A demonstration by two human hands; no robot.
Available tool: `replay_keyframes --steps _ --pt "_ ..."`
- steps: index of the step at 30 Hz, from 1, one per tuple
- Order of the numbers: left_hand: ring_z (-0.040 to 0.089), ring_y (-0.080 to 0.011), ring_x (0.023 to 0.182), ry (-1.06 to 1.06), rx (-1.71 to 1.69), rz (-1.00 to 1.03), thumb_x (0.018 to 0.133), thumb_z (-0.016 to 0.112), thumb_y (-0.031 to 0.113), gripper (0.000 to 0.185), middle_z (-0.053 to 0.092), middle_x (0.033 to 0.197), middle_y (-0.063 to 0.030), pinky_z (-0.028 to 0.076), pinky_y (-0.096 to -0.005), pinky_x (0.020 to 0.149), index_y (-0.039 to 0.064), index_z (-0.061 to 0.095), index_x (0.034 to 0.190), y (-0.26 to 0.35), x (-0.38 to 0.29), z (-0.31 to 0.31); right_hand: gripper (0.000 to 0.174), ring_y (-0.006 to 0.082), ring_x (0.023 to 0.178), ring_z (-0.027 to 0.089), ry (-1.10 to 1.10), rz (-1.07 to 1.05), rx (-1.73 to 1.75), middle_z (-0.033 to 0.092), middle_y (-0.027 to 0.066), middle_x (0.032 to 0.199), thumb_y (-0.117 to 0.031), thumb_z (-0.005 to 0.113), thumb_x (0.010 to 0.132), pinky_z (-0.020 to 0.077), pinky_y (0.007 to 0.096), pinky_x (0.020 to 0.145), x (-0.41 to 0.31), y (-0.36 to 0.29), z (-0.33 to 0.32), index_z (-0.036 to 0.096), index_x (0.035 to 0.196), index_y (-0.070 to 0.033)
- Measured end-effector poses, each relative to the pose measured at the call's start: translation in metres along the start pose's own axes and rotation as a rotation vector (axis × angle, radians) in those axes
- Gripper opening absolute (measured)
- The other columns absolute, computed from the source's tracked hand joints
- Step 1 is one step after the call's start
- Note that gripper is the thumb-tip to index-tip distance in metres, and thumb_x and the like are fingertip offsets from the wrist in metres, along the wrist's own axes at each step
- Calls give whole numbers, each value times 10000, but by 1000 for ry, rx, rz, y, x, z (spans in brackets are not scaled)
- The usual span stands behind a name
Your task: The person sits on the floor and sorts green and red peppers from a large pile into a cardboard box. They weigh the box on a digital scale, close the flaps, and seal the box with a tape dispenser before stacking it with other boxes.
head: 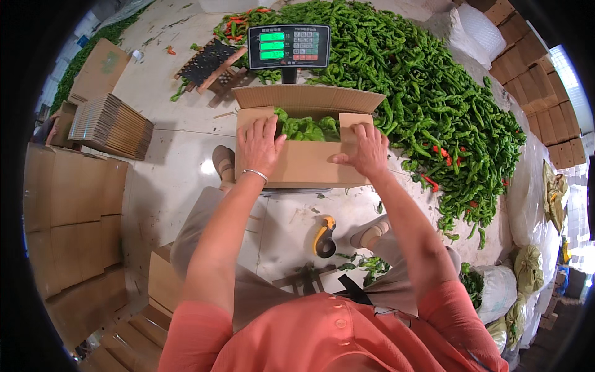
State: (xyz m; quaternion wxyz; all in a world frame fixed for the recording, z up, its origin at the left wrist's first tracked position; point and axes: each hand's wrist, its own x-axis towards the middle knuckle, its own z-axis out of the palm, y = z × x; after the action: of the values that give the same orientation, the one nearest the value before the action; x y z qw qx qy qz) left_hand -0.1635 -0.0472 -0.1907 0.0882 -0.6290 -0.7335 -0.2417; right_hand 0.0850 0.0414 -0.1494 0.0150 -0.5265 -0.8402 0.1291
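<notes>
A cardboard box (307,162) full of green peppers (307,129) stands before me, under the lit display of a digital scale (289,47). My left hand (261,145) lies flat, palm down, on the box's folded left flap and near edge. My right hand (366,151) rests on the right flap and the near flap, thumb pointing inward. The near flap is folded inward over part of the peppers, and the far flap (309,96) stands up. Neither hand grips anything that I can see.
A yellow and black tape dispenser (325,237) lies on the floor between my feet. A large heap of green peppers (418,93) spreads behind and to the right. Flattened cartons (111,125) and stacked boxes (74,190) stand left. Stuffed sacks (499,290) are at right.
</notes>
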Motion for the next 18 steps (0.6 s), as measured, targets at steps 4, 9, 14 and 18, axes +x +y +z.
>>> replay_keyframes --steps 4,9,14,18 --pt "302 -297 1340 201 91 175 876 556 408 639 372 1427 -131 188 -546 1074 125 345 1409 27 34 -31 1136 311 1346 293 322 345 175 232 137 1496 -608 755 592 255 476 1071 -34 9 49 201 1451 -111" --pt "400 -304 1263 -82 129 69 877 517 497 624 510 1300 -131 194 -517 1093 96 437 1348 18 81 -25 1299 342 1368 244 340 320 214 202 178 1506 -703 727 538 230 496 1075 -26 -5 48 101 1472 -54" --pt "396 -270 1277 -344 11 110 871 516 505 646 478 1349 -98 188 -498 1104 113 416 1374 39 18 -34 1314 346 1382 218 440 343 280 148 188 1521 -611 774 559 243 475 1087 -27 13 47 20 1477 -50" --pt "322 -231 1346 -235 71 151 879 500 488 646 353 1468 -18 170 -511 1109 156 363 1415 24 -15 -9 863 339 1364 263 356 92 602 269 168 1487 -438 678 788 274 414 1092 -10 48 57 241 1453 -102"
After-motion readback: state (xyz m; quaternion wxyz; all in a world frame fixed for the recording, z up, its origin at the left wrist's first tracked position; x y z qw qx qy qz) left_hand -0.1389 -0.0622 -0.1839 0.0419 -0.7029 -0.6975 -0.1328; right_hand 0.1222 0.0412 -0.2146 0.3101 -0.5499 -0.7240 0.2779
